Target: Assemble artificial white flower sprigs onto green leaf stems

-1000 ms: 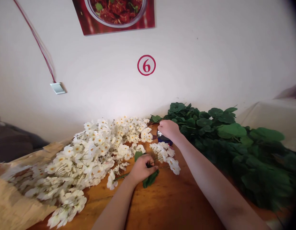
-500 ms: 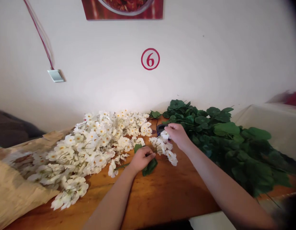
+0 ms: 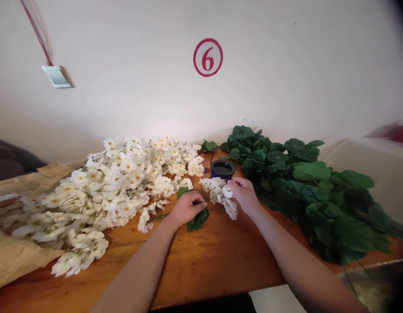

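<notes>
My left hand (image 3: 188,208) rests low over the wooden table, its fingers curled round a stem with green leaves (image 3: 198,221). Leaf parts stick out on both sides of that hand, and the grip itself is partly hidden. To the right, my right hand (image 3: 244,194) pinches a sprig of white flowers (image 3: 221,194), which hangs to the left of the fingertips. Just behind the sprig stands a round black dish (image 3: 222,168) with dark contents.
A large heap of white flowers (image 3: 120,187) spreads over the left side, partly on brown paper (image 3: 22,256). Green leaf stems (image 3: 295,182) are piled on the right of the wooden table (image 3: 217,261). The wall (image 3: 139,100) rises directly behind.
My right hand has drawn back from the black dish with the flower sprig, so the dish shows more fully. My left hand keeps its hold. The camera view has tilted down slightly.
</notes>
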Available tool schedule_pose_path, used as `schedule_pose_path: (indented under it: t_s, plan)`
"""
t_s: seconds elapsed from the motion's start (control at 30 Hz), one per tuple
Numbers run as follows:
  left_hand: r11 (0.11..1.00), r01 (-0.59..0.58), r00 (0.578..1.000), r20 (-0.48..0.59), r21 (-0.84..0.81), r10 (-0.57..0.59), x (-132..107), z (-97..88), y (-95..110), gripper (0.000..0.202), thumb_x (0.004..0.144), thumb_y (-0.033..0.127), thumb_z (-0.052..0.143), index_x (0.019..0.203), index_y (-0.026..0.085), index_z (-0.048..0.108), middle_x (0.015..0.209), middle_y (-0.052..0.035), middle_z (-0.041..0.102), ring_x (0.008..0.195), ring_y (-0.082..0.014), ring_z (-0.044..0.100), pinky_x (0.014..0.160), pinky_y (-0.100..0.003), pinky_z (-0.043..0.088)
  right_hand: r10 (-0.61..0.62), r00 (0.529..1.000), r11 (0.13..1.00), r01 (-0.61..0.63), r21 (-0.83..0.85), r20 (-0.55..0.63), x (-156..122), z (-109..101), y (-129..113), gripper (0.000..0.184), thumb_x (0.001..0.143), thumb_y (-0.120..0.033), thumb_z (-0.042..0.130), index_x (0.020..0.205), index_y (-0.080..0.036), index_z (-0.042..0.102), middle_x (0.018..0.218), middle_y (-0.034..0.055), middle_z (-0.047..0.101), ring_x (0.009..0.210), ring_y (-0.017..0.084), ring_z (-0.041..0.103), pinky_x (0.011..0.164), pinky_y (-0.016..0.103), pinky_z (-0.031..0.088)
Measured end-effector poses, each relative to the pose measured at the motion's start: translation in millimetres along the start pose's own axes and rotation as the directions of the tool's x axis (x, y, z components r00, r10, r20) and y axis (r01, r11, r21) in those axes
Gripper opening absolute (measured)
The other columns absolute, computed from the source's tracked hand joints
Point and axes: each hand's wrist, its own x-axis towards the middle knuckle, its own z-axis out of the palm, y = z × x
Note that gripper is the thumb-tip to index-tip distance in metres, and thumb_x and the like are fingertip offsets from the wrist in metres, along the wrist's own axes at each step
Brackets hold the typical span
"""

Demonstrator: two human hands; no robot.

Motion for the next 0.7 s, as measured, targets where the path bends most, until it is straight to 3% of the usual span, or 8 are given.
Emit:
schedule_pose_path:
  t_s: [0.43, 0.7]
  plan:
    - [1.0, -0.016, 1.0, -0.007, -0.005, 0.016, 1.1, 0.4, 1.0, 0.022, 0.087, 0.031, 0.057, 0.07, 0.018, 0.063, 0.073, -0.0011, 0.061, 0.074, -0.0148, 0.056, 0.071, -0.026, 0.042, -0.033, 0.999, 0.99, 0.038, -0.136, 0.036, -1.7, 0.8, 1.6, 0.035, 0.075, -0.029, 0.051, 0.052, -0.022, 0.026, 0.051, -0.0068, 0.023, 0.051, 0.01, 0.027, 0.048, 0.024, 0.017]
    - [0.999, -0.038, 0.999, -0.002, 0.027, 0.038, 1.3, 1.1, 0.1, 0.022, 0.087, 0.03, 0.057, 0.07, 0.018, 0.062, 0.073, -0.0013, 0.061, 0.075, -0.015, 0.056, 0.071, -0.027, 0.042, -0.01, 1.0, 0.993, 0.012, -0.121, 0.016, -1.6, 1.6, 7.2, 0.035, 0.075, -0.03, 0.052, 0.053, -0.022, 0.027, 0.051, -0.0069, 0.022, 0.051, 0.01, 0.026, 0.047, 0.025, 0.017]
